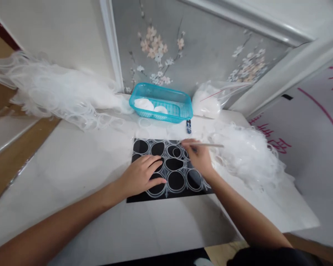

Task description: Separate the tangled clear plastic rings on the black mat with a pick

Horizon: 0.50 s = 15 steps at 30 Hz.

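Observation:
A black sheet (174, 164) lies on the white table, covered with translucent white rings joined in a lattice. Spread flat over its left part is my left hand (141, 174), fingers apart on the rings. My right hand (198, 155) pinches a thin pale stick (211, 145) like a pen at the sheet's upper right. The stick's tip is hidden near my fingertips. One small loose ring (178, 152) shows on the upper part of the lattice, just left of my right hand.
Behind the sheet sits a blue basket (183, 98) with white round pieces. Translucent white ring material is heaped at the left (58, 88) and right (246, 153). A plastic bag (208, 101) and a small blue object (188, 126) lie near the basket. A whiteboard (308, 125) stands right.

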### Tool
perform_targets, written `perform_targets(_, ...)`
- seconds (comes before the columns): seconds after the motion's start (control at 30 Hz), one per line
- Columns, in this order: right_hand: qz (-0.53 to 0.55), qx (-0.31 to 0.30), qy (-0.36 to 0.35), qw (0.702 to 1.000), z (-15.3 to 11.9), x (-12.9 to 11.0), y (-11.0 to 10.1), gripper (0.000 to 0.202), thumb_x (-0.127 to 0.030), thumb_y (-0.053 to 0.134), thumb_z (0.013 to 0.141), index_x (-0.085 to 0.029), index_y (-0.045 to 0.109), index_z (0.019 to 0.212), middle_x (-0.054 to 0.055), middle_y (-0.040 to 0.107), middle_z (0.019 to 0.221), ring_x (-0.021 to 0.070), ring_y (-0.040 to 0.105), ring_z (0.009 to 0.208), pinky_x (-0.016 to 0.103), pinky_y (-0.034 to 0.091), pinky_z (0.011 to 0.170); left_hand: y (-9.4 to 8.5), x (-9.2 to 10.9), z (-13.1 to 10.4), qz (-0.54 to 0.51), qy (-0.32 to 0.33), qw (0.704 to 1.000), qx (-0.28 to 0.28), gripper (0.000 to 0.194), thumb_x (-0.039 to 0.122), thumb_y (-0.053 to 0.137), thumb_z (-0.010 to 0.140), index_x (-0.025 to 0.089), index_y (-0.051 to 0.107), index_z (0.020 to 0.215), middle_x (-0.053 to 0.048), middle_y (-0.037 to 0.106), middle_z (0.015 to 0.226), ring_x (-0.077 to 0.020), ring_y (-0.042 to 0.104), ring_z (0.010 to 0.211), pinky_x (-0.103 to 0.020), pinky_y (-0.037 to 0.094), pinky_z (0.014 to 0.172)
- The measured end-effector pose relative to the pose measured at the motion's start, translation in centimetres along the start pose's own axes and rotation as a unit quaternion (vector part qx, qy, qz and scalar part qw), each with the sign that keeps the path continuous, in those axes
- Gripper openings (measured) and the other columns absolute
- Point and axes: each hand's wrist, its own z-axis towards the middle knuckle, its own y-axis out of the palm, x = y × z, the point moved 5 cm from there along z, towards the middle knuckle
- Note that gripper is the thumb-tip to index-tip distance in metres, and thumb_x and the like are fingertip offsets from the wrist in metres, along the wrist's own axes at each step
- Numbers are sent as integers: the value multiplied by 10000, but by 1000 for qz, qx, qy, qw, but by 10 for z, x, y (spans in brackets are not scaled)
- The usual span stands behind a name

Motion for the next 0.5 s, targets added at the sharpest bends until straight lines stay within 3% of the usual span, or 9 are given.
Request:
perform_targets(0.07,35,-30,52,998,-23,5,14,218,-324,554,913,-215,719,821,63,754,904,248,695,900,397,535,834,5,7,10,24,43,999,-5,636,623,405,936,88,595,1221,-184,582,1342,-303,538,1253,-465,442,1051)
perform_targets(0.17,86,-9,105,991,-37,11,24,242,-381,565,906,-213,731,850,71,756,947,256,696,914,399,535,850,20,13,22,60,72,995,-43,715,644,358,938,47,554,1280,-216,538,1384,-318,490,1311,-458,401,1090)
perform_targets(0.3,96,-12,89,991,-38,7,32,231,-372,570,907,-211,735,892,73,757,948,255,693,944,396,526,887,34,11,24,85,70,991,-77,741,643,277,954,34,574,1256,-226,596,1309,-322,558,1240,-475,412,1075)
perform_targets(0.5,74,-33,69,994,-40,2,41,193,-305,566,908,-211,730,870,74,762,943,257,692,937,412,517,907,34,9,20,92,78,991,-54,732,624,256,965,32,586,1242,-229,597,1307,-332,550,1251,-481,442,1051)
